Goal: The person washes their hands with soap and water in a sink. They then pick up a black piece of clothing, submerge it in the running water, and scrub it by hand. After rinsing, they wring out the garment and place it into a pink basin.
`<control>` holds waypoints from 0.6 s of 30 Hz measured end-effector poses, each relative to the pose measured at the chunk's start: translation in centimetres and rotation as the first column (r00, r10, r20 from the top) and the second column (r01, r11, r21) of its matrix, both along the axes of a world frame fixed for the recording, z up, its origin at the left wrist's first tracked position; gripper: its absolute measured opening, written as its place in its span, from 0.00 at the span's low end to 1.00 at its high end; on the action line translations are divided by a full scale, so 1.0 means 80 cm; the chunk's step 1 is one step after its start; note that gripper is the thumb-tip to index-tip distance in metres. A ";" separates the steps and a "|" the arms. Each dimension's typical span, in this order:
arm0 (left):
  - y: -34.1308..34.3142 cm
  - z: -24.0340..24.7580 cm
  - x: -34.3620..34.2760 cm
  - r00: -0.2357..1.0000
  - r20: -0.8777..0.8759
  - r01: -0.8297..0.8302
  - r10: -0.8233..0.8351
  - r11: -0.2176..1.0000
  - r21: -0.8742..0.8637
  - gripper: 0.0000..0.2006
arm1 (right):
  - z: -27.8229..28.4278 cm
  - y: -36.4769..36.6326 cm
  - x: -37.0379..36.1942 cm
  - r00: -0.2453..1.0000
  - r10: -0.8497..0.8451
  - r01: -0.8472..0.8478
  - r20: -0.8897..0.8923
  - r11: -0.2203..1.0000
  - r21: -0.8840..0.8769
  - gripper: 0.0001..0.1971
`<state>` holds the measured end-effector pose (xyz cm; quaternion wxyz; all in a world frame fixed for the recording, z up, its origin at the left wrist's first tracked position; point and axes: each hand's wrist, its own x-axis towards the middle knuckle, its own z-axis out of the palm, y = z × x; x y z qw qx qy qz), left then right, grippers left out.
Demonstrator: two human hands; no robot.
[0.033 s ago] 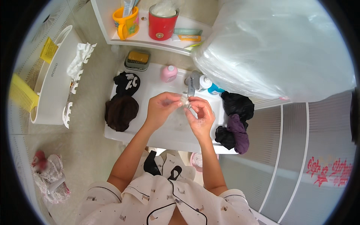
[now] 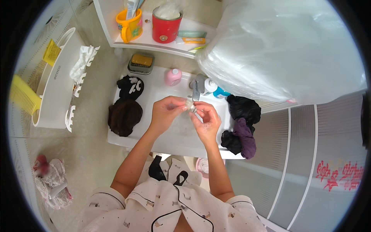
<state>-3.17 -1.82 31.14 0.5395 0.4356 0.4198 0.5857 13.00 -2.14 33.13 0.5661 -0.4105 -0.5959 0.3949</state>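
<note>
Near the faucet (image 2: 198,85), the left hand (image 2: 165,112) and right hand (image 2: 208,119) both pinch a small whitish piece (image 2: 189,104); soapy wetness could make it slip into the washbasin (image 2: 170,144).

The view comes from a fisheye camera on the person's head, the left of a pair. It looks steeply down on the sink (image 2: 176,145) at near range, with the left hand (image 2: 164,111) and the right hand (image 2: 209,120) over it. It reaches the shelf (image 2: 147,39) beyond the sink and the shirt (image 2: 150,207) before it.
</note>
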 end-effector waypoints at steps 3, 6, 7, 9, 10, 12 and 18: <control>-0.004 0.002 0.007 0.999 0.022 0.049 -0.048 0.998 -0.038 0.06 | -0.012 -0.010 0.017 0.999 0.007 -0.010 -0.048 0.997 -0.071 0.14; -0.006 -0.003 0.009 0.975 0.217 0.090 -0.055 0.984 -0.154 0.10 | -0.011 -0.019 0.019 0.999 -0.009 0.005 -0.049 0.997 -0.076 0.13; -0.007 -0.004 0.009 0.951 0.305 0.106 -0.041 0.974 -0.198 0.11 | -0.012 -0.022 0.018 0.996 0.000 -0.009 -0.091 0.995 -0.098 0.13; -0.007 0.001 0.015 0.927 0.371 0.146 -0.059 0.966 -0.213 0.13 | -0.015 -0.026 0.022 0.986 0.004 -0.029 -0.169 0.989 -0.144 0.13; -0.008 0.002 0.018 0.913 0.403 0.166 -0.065 0.961 -0.222 0.13 | -0.015 -0.026 0.025 0.987 -0.002 -0.030 -0.164 0.981 -0.192 0.13; -0.009 0.001 0.026 0.967 0.230 0.139 -0.107 0.982 -0.125 0.12 | -0.015 -0.024 0.029 0.988 -0.013 -0.033 -0.155 0.957 -0.287 0.13; -0.001 -0.045 0.020 0.999 0.048 0.027 -0.018 0.977 -0.213 0.08 | -0.055 -0.007 0.020 0.814 -0.261 -0.264 -0.518 0.629 -0.731 0.11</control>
